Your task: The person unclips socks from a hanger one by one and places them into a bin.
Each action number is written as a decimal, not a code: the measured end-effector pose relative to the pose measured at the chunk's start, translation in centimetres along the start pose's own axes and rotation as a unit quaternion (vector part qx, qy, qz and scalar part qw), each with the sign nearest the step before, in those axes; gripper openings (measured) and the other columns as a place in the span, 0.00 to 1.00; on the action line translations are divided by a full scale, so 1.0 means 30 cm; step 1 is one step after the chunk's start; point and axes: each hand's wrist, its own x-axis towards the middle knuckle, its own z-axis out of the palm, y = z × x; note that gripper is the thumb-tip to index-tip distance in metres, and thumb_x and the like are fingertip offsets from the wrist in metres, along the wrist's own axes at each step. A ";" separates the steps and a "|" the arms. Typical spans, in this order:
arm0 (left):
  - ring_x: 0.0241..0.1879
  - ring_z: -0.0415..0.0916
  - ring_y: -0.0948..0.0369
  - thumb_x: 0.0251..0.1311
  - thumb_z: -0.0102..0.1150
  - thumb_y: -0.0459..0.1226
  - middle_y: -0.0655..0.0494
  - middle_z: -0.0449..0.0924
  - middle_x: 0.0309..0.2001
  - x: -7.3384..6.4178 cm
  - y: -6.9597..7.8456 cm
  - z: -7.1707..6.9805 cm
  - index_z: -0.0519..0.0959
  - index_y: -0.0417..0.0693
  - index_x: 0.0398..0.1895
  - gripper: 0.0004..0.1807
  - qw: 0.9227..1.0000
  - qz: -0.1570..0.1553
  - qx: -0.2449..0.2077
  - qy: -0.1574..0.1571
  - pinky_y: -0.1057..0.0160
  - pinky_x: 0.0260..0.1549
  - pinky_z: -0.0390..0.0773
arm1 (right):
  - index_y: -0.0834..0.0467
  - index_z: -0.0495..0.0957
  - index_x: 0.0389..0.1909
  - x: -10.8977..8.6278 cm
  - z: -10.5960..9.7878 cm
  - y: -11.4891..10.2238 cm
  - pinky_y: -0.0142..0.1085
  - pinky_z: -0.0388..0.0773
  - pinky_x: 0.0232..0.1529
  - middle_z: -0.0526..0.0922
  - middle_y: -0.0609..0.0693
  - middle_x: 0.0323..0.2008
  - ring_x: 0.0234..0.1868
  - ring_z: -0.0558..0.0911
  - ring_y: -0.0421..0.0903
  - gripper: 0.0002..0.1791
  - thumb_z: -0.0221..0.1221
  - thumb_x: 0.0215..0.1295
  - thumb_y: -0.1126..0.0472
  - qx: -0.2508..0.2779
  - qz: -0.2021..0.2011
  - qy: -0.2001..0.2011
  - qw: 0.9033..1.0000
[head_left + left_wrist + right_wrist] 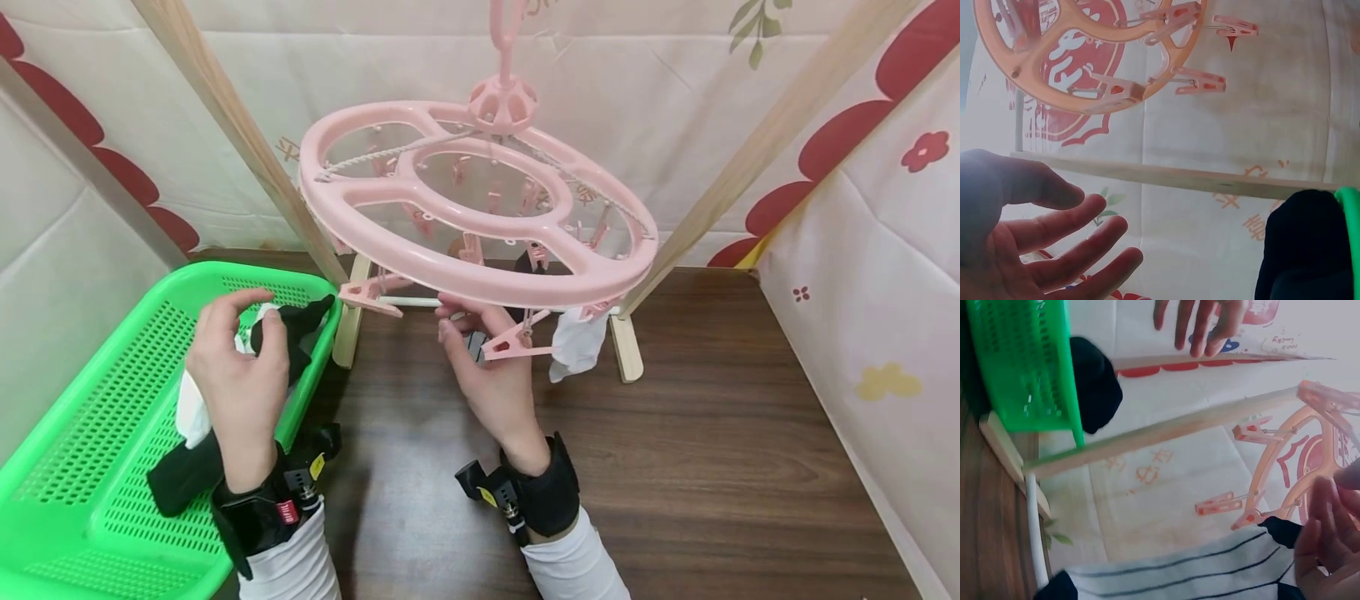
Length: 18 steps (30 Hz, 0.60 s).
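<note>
My right hand (498, 375) is under the front rim of a pink round clip hanger (450, 267), its fingers curled and thumb close to the fingertips. It pinches at the upper end of a white sock with dark stripes (1185, 572); the exact contact is hidden. A pink clip (1247, 519) sits at that sock's dark corner. My left hand (243, 367) is held over a green basket (97, 500), thumb and fingers apart, holding nothing. Under it in the basket lie black socks (187, 475) and a white sock (193, 412).
A white sock (579, 342) hangs from the hanger's right side. Loose pink clips (371, 296) dangle around the rim. Wooden stand legs (247, 133) rise on both sides, joined by a white rod (408, 302) low down. A dark wooden tabletop (712, 450) lies below, with printed fabric walls around.
</note>
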 end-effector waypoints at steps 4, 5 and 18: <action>0.48 0.75 0.49 0.59 0.57 0.26 0.41 0.80 0.41 -0.005 -0.002 0.009 0.82 0.34 0.40 0.08 1.000 0.011 -0.002 -0.010 0.53 0.46 0.68 | 0.69 0.79 0.43 -0.001 0.000 0.000 0.34 0.73 0.35 0.82 0.58 0.37 0.31 0.77 0.47 0.11 0.61 0.58 0.76 -0.032 -0.030 0.039 0.998; 0.48 0.75 0.48 0.59 0.57 0.25 0.40 0.80 0.40 -0.006 -0.001 0.012 0.82 0.34 0.40 0.08 1.000 0.015 -0.002 -0.013 0.52 0.46 0.68 | 0.69 0.79 0.42 -0.001 -0.001 0.000 0.34 0.73 0.35 0.82 0.58 0.37 0.31 0.77 0.47 0.11 0.61 0.58 0.76 -0.035 -0.034 0.046 0.998; 0.47 0.74 0.46 0.60 0.56 0.26 0.38 0.79 0.42 -0.023 0.020 0.031 0.80 0.32 0.42 0.09 0.998 0.023 0.012 -0.059 0.46 0.47 0.68 | 0.76 0.69 0.53 0.039 -0.033 0.025 0.48 0.63 0.60 0.77 0.63 0.49 0.52 0.73 0.53 0.25 0.60 0.62 0.62 -0.030 -0.078 0.133 0.988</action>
